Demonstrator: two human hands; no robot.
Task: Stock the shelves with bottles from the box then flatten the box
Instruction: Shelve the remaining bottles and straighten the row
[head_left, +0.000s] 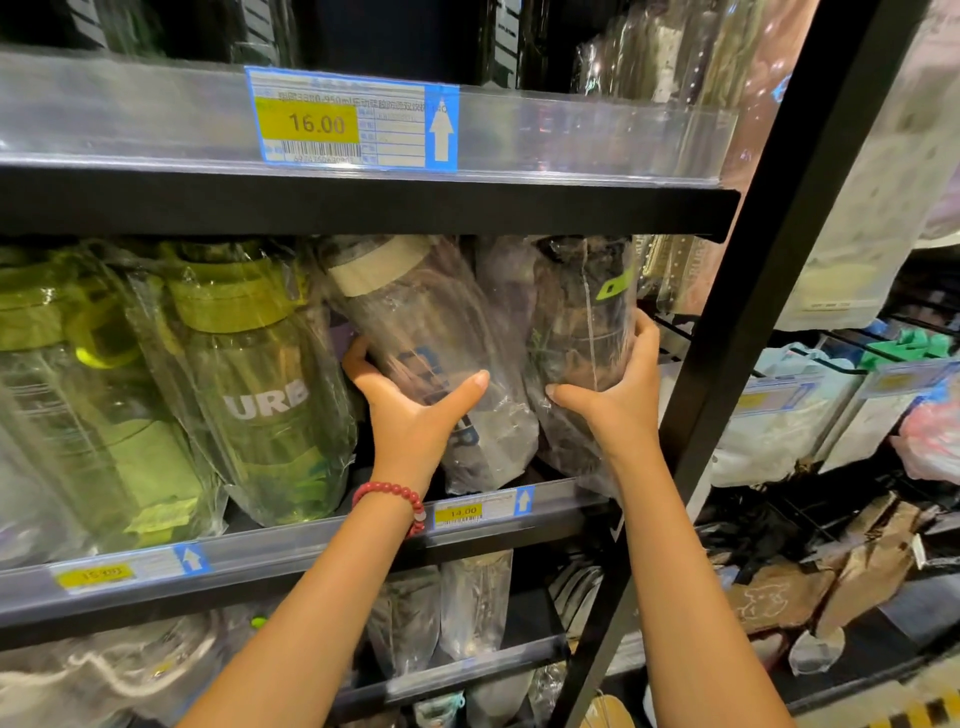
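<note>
Both hands are up on the middle shelf (322, 540) right now, each wrapped round its own bottle. The left hand (410, 410) (red bead bracelet (395, 499) on that wrist) has the grey bottle (431, 332) with the beige cap band, thumb across the front and fingers curled round the left side. That bottle leans to the left, its base down by the 14.00 tag (460, 513) on the shelf's front rail. The right hand (618, 389) grips the dark bottle (582, 322) beside it, thumb in front and fingers round the right side, hard up against the black upright (769, 291). The two bottles touch each other lower down, and both are still in clear plastic bags.

To the left on the same shelf stand the green bottles (254, 384), bagged too, one showing "URB" in white. The shelf above carries a 16.00 tag (353, 122). More bagged bottles sit on the shelf below. No box in this view.
</note>
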